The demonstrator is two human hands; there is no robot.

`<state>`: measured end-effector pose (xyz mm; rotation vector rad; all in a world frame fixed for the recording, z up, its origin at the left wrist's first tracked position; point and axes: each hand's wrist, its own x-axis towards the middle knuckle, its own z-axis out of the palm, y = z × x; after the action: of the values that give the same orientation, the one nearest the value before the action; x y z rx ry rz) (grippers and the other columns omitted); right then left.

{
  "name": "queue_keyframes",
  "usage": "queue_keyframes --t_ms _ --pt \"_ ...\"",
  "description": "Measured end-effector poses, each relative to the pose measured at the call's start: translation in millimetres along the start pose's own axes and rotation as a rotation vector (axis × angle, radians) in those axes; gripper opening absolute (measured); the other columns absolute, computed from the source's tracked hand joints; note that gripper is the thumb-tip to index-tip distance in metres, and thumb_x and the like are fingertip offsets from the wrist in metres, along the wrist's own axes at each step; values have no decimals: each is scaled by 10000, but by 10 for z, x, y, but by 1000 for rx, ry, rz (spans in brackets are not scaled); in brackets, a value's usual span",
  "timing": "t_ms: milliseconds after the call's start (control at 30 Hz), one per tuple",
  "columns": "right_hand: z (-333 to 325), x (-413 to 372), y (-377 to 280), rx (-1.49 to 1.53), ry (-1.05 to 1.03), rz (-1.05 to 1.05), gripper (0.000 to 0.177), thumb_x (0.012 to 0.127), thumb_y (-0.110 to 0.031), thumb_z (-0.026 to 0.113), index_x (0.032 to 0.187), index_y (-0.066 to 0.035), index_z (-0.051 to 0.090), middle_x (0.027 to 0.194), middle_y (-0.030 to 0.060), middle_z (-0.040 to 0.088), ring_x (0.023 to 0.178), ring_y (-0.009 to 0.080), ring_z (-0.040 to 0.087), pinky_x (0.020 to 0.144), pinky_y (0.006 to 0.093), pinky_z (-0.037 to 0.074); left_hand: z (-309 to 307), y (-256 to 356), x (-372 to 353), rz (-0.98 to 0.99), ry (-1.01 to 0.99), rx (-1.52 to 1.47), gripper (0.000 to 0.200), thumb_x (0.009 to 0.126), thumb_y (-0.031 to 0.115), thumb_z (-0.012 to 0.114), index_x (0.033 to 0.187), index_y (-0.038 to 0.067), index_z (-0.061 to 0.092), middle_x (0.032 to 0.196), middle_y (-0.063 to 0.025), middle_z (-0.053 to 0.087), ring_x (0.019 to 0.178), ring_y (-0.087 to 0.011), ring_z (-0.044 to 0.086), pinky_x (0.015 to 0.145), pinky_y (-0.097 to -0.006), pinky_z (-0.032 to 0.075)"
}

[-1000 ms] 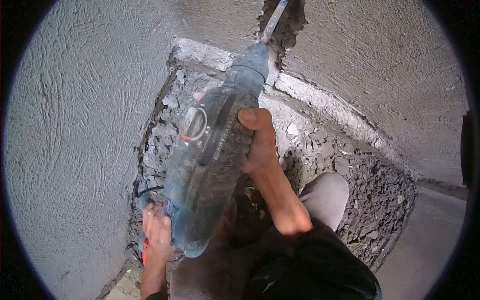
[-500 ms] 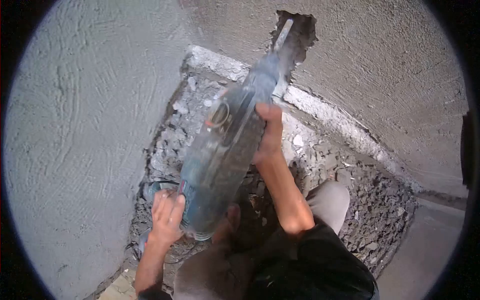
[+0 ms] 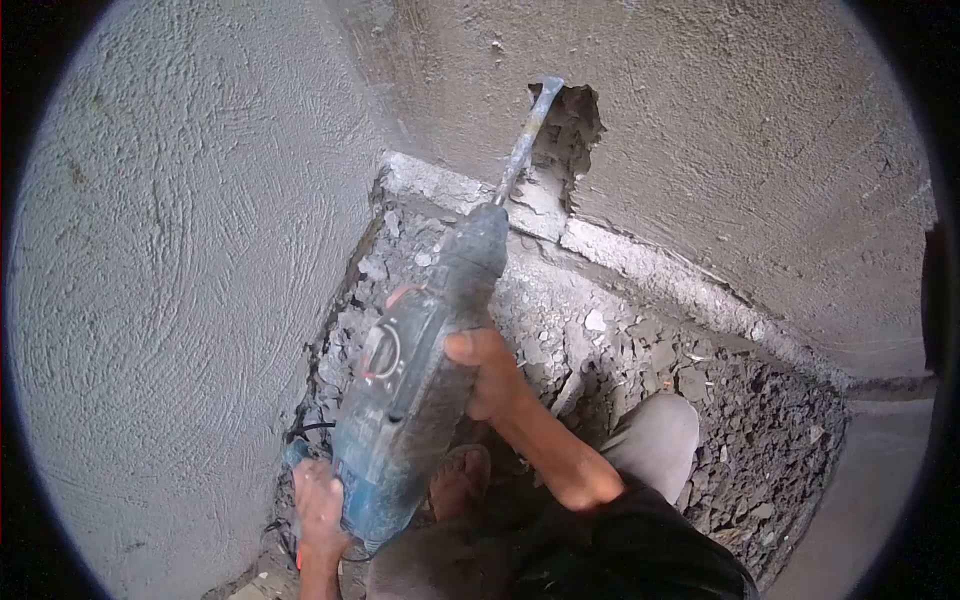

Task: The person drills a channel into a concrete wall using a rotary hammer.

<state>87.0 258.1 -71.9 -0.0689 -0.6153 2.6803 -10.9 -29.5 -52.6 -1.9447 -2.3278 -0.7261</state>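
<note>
head view, looking down into a corner between two rough plastered walls.

- rotary hammer [image 3: 410, 400]: blue, dusty body, held in both hands. its long axis runs from the left hand up and away, slanting rightward to the wall.
- left hand [image 3: 320, 505]: at the tool's rear end, fingers closed round the back grip. the trigger side is hidden, so i cannot tell about any finger on it.
- right hand [image 3: 487, 372]: further forward, wrapped round the right side of the body, thumb on top, fingers curled under. closed firm on the housing. this is the hand nearer the bit.
- chisel bit [image 3: 522, 140]: long, grey, straight out beyond the right hand along the same axis. its tip lies at the upper left edge of the hole; actual contact is too small to tell.
- hole [image 3: 568, 140]: ragged break in the plaster of the far wall [image 3: 760, 150], ahead of and above the right hand.
- pale ledge [image 3: 650, 262]: runs along the foot of that wall, just below the hole, passing beyond the right hand.
- rubble [image 3: 650, 370]: broken chips spread over the floor to the right of the right hand and under the tool.
- near wall [image 3: 180, 250]: swirled plaster, left of the left hand.
- black cable [image 3: 300, 432]: just above the left hand, at the tool's rear.
- bare foot [image 3: 460, 480] between the two hands, under the tool; bent knee [image 3: 655, 435] in grey cloth, right of the right forearm.
</note>
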Motion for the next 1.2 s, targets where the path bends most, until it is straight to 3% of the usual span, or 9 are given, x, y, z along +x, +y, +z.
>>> queue_keyframes --t_ms 167,300,367,400,433,500,600,967,1200 --pt "-83 93 -116 37 10 -62 728 749 -377 718 1301 36 483 1081 161 647 957 266 676 877 405 561 138 -12 160 147 107 -11 678 773 134 713 1365 43 394 1019 -248 583 867 -410 569 745 -569 437" --pt "-19 202 -95 86 -5 -128 717 766 -395 699 1296 40 486 1071 166 648 947 272 679 862 409 569 -125 40 289 139 41 34 587 867 84 654 1393 10 402 1071 -256 594 857 -405 569 798 -537 461" --pt "59 277 -102 97 -106 -150 693 779 -401 679 1284 37 495 1066 168 650 936 273 681 846 412 574 -328 28 274 -155 -27 23 543 858 105 675 1344 -9 462 1015 -228 587 836 -369 560 799 -499 462" --pt "129 270 -134 95 -109 -153 693 779 -401 679 1284 37 495 1066 168 650 936 273 681 846 412 574 -401 33 403 -25 89 -19 550 821 123 709 1309 -23 500 954 -192 574 836 -343 550 796 -470 457" --pt "229 284 -175 130 -95 -162 686 783 -409 670 1274 39 499 1060 170 651 930 272 681 844 407 574 -498 65 496 -21 98 -10 550 821 123 709 1309 -23 500 954 -192 574 836 -343 550 796 -470 457" --pt "372 330 -218 168 -105 -172 678 787 -416 662 1264 40 503 1054 171 652 924 271 682 842 403 574 -710 153 629 104 98 144 628 675 90 775 1239 -42 532 869 -182 595 757 -356 567 679 -489 430" --pt "532 273 -246 165 -46 -218 678 770 -432 663 1233 41 517 1031 180 655 923 271 680 839 409 573 -901 239 651 75 4 134 657 665 74 773 1263 -36 523 853 -169 596 730 -355 559 677 -486 428" --pt "396 293 -293 184 15 -128 644 746 -406 673 1197 37 553 1027 189 661 900 299 685 838 457 576 -747 218 632 92 55 128 752 614 96 803 1299 -30 519 800 -139 539 702 -332 510 710 -469 418" --pt "628 325 -382 165 60 -161 659 734 -420 671 1182 51 561 1001 190 664 898 316 683 855 481 566 -964 328 787 60 57 123 725 609 88 793 1284 -34 558 772 -120 533 697 -320 514 721 -457 426"
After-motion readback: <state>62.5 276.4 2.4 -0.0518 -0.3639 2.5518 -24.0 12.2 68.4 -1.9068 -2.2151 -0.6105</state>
